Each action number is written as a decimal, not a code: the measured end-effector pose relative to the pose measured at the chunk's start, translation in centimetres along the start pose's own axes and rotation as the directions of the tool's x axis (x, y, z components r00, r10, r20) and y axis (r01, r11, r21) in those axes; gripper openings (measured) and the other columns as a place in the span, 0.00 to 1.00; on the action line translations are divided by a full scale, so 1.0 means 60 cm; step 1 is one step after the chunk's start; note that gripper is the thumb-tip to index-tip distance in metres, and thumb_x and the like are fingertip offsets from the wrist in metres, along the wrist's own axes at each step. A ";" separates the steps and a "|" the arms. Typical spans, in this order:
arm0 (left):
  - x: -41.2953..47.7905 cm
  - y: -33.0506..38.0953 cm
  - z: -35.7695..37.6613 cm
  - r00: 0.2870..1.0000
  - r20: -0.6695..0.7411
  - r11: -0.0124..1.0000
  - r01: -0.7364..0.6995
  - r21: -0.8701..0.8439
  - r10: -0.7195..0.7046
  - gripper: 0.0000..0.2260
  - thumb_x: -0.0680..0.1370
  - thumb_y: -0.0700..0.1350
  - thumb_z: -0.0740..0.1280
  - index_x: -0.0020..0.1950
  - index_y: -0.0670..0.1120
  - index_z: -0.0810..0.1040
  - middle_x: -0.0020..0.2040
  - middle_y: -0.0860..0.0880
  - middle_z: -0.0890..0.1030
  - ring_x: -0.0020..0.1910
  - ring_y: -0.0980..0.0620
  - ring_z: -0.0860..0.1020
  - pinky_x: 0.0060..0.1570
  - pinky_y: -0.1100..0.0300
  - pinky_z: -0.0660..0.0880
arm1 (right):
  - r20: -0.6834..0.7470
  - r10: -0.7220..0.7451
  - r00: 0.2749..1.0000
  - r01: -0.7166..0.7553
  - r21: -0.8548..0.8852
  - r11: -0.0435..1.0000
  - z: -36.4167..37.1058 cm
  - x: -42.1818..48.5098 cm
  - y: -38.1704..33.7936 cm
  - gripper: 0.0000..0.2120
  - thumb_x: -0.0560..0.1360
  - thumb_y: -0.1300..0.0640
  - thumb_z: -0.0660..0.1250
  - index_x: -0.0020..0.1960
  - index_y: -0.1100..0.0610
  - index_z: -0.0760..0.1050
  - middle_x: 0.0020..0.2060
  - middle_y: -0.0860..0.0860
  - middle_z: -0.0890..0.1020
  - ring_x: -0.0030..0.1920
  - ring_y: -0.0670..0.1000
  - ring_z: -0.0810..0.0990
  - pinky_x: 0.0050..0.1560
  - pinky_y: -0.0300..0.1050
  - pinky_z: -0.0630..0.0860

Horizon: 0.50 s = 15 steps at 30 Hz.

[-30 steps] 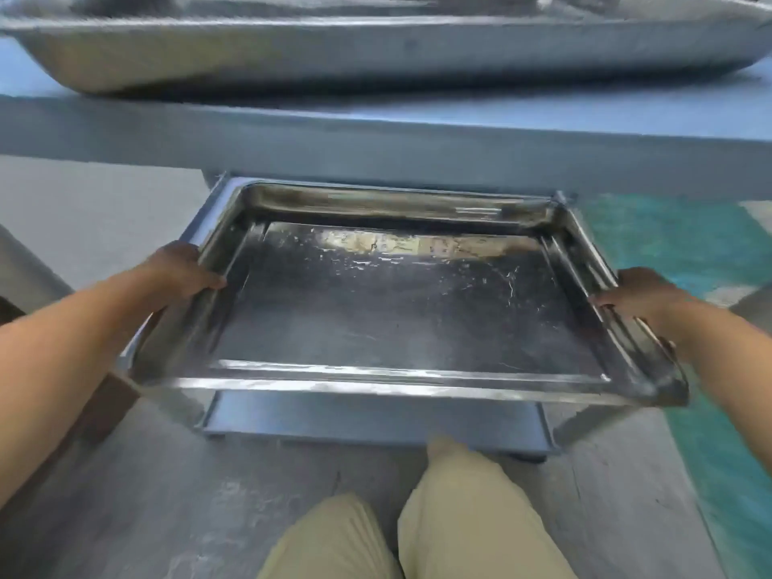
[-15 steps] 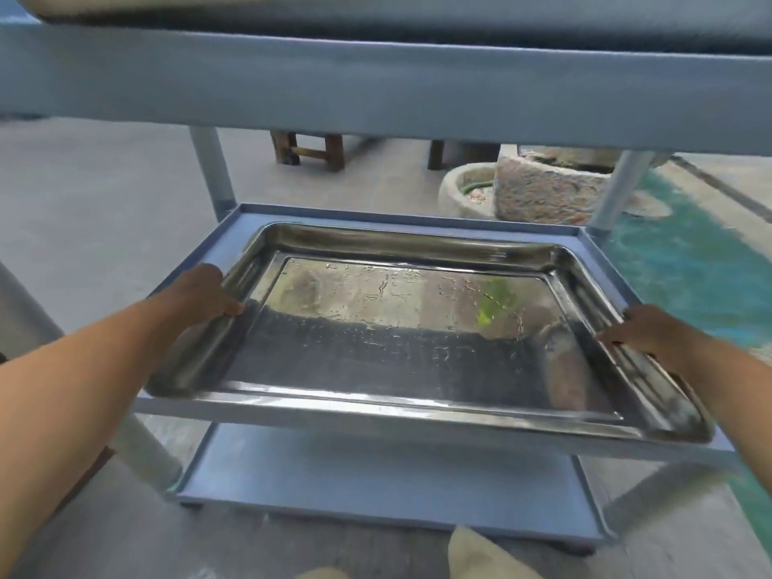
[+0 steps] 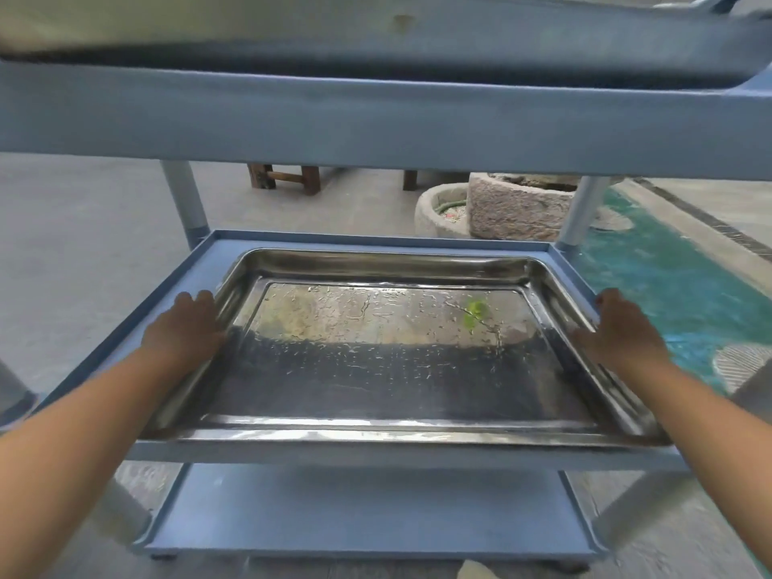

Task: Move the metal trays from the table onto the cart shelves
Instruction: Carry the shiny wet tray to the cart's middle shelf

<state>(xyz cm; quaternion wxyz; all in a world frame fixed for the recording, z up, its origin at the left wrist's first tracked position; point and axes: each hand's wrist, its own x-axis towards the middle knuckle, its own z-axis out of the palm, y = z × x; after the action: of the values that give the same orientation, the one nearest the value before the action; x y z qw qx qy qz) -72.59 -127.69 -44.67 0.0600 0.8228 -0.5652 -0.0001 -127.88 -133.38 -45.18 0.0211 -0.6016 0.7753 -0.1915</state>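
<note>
1 tray (image 3: 397,369) on middle shelf (image 3: 167,292); left hand (image 3: 188,328), right hand (image 3: 622,330) holding.

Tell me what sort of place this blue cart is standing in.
Probably an outdoor yard or open work area. Behind the cart there is a bare concrete floor, two rough stone troughs, a wooden stool and a strip of green ground covering.

Blue 3-shelf cart (image 3: 376,119) stands on grey concrete floor (image 3: 83,227). Middle shelf (image 3: 196,277), raised rim: 1 rectangular stainless-steel tray (image 3: 388,369) lies on it, covers most of surface, droplets on base.
</note>
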 end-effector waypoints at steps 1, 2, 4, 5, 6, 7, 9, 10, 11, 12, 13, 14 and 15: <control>-0.011 0.009 -0.003 1.000 -0.025 1.000 -0.018 0.012 0.018 0.25 0.76 0.52 0.69 0.66 0.41 0.66 0.62 0.38 0.69 0.59 0.35 0.73 0.55 0.43 0.74 | -0.011 -0.035 0.999 0.035 -0.016 0.999 -0.003 -0.011 -0.008 0.28 0.69 0.45 0.72 0.61 0.58 0.66 0.54 0.62 0.74 0.54 0.65 0.76 0.49 0.53 0.73; -0.024 0.018 -0.007 0.998 -0.056 0.999 -0.037 0.009 0.038 0.25 0.76 0.52 0.68 0.68 0.43 0.66 0.62 0.39 0.68 0.60 0.36 0.72 0.56 0.43 0.74 | -0.009 -0.082 0.997 0.081 -0.032 0.996 -0.005 -0.024 -0.017 0.29 0.70 0.43 0.71 0.63 0.57 0.66 0.57 0.62 0.72 0.57 0.65 0.74 0.52 0.54 0.74; -0.055 0.038 -0.017 0.989 -0.102 0.991 -0.118 -0.069 0.111 0.26 0.76 0.52 0.68 0.71 0.45 0.66 0.61 0.41 0.71 0.60 0.38 0.72 0.55 0.45 0.73 | 0.036 -0.192 0.981 0.193 -0.041 0.980 -0.018 -0.057 -0.038 0.30 0.72 0.40 0.68 0.66 0.56 0.67 0.60 0.60 0.73 0.59 0.62 0.73 0.55 0.53 0.73; -0.074 0.049 -0.022 0.979 -0.109 0.974 -0.183 -0.133 0.169 0.26 0.76 0.53 0.68 0.71 0.46 0.68 0.62 0.41 0.73 0.60 0.39 0.73 0.56 0.47 0.73 | 0.077 -0.257 0.963 0.260 -0.029 0.965 -0.025 -0.077 -0.048 0.30 0.72 0.38 0.66 0.66 0.56 0.68 0.59 0.59 0.75 0.57 0.58 0.75 0.52 0.50 0.72; -0.094 0.057 -0.027 0.967 -0.105 0.948 -0.250 -0.197 0.233 0.26 0.76 0.56 0.68 0.70 0.46 0.70 0.63 0.42 0.75 0.61 0.41 0.74 0.58 0.48 0.72 | 0.117 -0.308 0.944 0.309 0.007 0.951 -0.033 -0.100 -0.058 0.30 0.72 0.35 0.63 0.65 0.55 0.69 0.58 0.56 0.77 0.54 0.55 0.76 0.49 0.48 0.71; -0.114 0.063 -0.031 0.952 -0.089 0.921 -0.307 -0.242 0.294 0.27 0.76 0.60 0.66 0.70 0.47 0.72 0.65 0.43 0.76 0.62 0.43 0.75 0.60 0.50 0.72 | 0.157 -0.334 0.929 0.329 0.058 0.942 -0.042 -0.126 -0.068 0.31 0.71 0.31 0.61 0.64 0.52 0.71 0.58 0.53 0.78 0.53 0.53 0.78 0.47 0.46 0.71; -0.155 0.070 -0.036 0.912 -0.034 0.876 -0.403 -0.265 0.409 0.34 0.73 0.70 0.60 0.71 0.51 0.70 0.68 0.46 0.75 0.63 0.47 0.76 0.62 0.52 0.72 | 0.229 -0.379 0.897 0.363 0.111 0.925 -0.054 -0.176 -0.087 0.36 0.66 0.23 0.56 0.64 0.47 0.70 0.61 0.50 0.78 0.56 0.50 0.78 0.52 0.48 0.75; -0.171 0.071 -0.037 0.888 0.006 0.855 -0.441 -0.272 0.460 0.37 0.71 0.75 0.56 0.72 0.53 0.69 0.69 0.48 0.74 0.64 0.48 0.75 0.63 0.52 0.72 | 0.258 -0.409 0.875 0.392 0.114 0.913 -0.056 -0.199 -0.094 0.40 0.65 0.21 0.54 0.66 0.46 0.68 0.63 0.49 0.76 0.59 0.49 0.77 0.56 0.49 0.75; -0.183 0.070 -0.038 0.863 0.062 0.840 -0.468 -0.275 0.502 0.40 0.69 0.78 0.54 0.73 0.55 0.67 0.70 0.50 0.73 0.65 0.50 0.74 0.64 0.52 0.72 | 0.289 -0.432 0.854 0.419 0.110 0.901 -0.055 -0.220 -0.099 0.44 0.64 0.19 0.53 0.69 0.45 0.66 0.66 0.48 0.74 0.63 0.49 0.75 0.60 0.49 0.74; -0.191 0.068 -0.037 0.835 0.135 0.831 -0.487 -0.267 0.533 0.42 0.66 0.80 0.53 0.73 0.56 0.67 0.70 0.52 0.73 0.66 0.52 0.74 0.64 0.53 0.71 | 0.318 -0.449 0.835 0.441 0.100 0.892 -0.054 -0.238 -0.104 0.47 0.62 0.18 0.52 0.72 0.45 0.63 0.69 0.47 0.71 0.66 0.48 0.73 0.62 0.49 0.73; -0.195 0.064 -0.035 0.808 0.213 0.831 -0.500 -0.244 0.549 0.43 0.65 0.81 0.53 0.72 0.57 0.67 0.69 0.54 0.73 0.65 0.53 0.73 0.64 0.54 0.71 | 0.345 -0.452 0.823 0.453 0.084 0.888 -0.052 -0.253 -0.107 0.48 0.62 0.17 0.51 0.74 0.44 0.60 0.71 0.46 0.69 0.68 0.47 0.71 0.63 0.49 0.72; -0.200 0.061 -0.029 0.789 0.273 0.835 -0.510 -0.208 0.550 0.43 0.64 0.82 0.52 0.70 0.58 0.69 0.66 0.55 0.74 0.63 0.55 0.74 0.62 0.54 0.72 | 0.366 -0.451 0.814 0.461 0.067 0.885 -0.050 -0.265 -0.107 0.48 0.62 0.17 0.49 0.74 0.42 0.59 0.72 0.44 0.68 0.69 0.47 0.69 0.64 0.48 0.71; -0.203 0.057 -0.021 0.784 0.293 0.837 -0.517 -0.177 0.546 0.42 0.63 0.82 0.51 0.67 0.57 0.72 0.63 0.55 0.75 0.59 0.56 0.75 0.60 0.54 0.73 | 0.386 -0.449 0.806 0.471 0.043 0.881 -0.045 -0.273 -0.107 0.47 0.62 0.16 0.48 0.74 0.40 0.58 0.72 0.42 0.67 0.69 0.45 0.69 0.63 0.48 0.71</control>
<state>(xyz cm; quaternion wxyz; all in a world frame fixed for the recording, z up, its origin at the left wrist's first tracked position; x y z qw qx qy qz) -80.08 -117.44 -43.90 -0.0027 0.6145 -0.7752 -0.1466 -118.13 -118.51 -43.82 0.1094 -0.7972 0.5918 -0.0479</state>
